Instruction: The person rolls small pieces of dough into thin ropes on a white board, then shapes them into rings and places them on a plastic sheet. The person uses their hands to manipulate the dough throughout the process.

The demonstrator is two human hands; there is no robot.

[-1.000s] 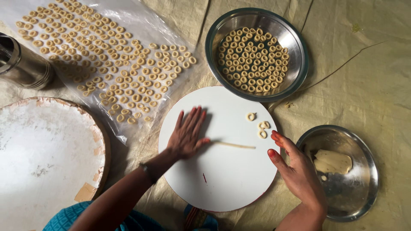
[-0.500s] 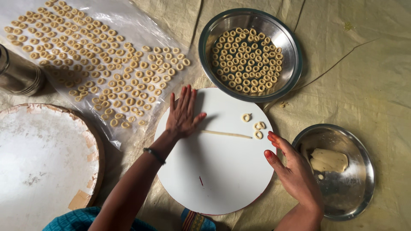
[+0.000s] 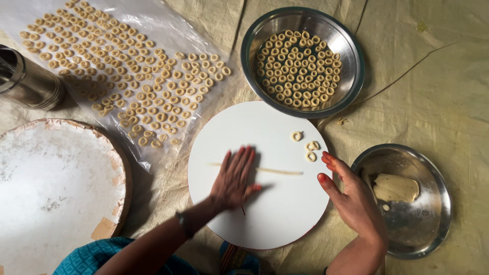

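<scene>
My left hand [image 3: 235,176] lies flat, fingers spread, on a thin rope of dough [image 3: 277,171] across the round white board [image 3: 275,219]. My right hand [image 3: 351,198] rests on its edge at the board's right rim, fingers apart and holding nothing. Three small dough rings [image 3: 307,147] sit on the board just above that hand. A steel bowl [image 3: 254,35] with several rings stands behind the board. A steel plate [image 3: 423,234] with a lump of dough [image 3: 396,187] is to the right.
A clear plastic sheet [image 3: 168,25] covered with several dough rings [image 3: 127,76] lies at the upper left. A steel canister [image 3: 28,81] stands at the left edge. A large round floured board [image 3: 51,188] is at the lower left. Beige cloth [image 3: 438,86] covers the floor.
My left hand has slid back toward me over the dough rope, which now shows longer on both sides of it. My right hand has hardly moved.
</scene>
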